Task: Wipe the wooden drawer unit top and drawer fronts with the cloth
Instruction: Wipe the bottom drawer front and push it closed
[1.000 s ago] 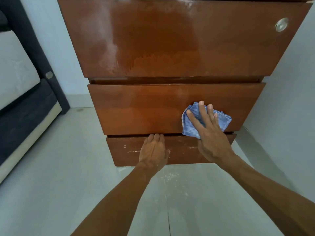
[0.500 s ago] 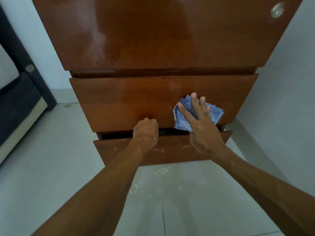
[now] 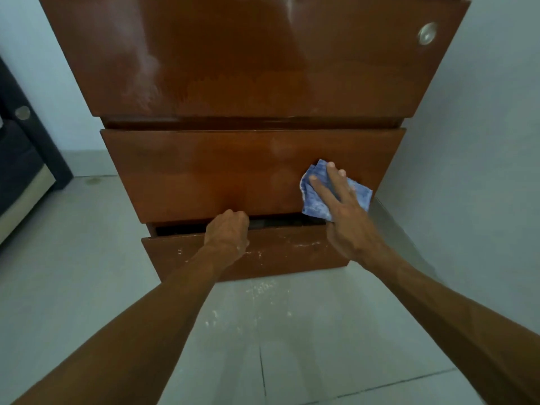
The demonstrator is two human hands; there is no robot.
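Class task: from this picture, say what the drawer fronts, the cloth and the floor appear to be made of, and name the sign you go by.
Drawer fronts: likely wood or veneer under glossy varnish; reddish-brown, with reflections.
Cloth: soft woven fabric, mottled blue; it folds and creases.
Floor: probably pale ceramic tile; smooth, with dark grout lines.

A dark gap [image 3: 280, 222] opens above the bottom drawer [image 3: 263, 252]; tiled floor [image 3: 292, 331] below lies bare.

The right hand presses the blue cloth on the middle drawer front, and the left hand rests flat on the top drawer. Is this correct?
Partly. In the head view the left hand is curled over the bottom drawer's top edge. The right hand does press the blue cloth on the middle drawer front.
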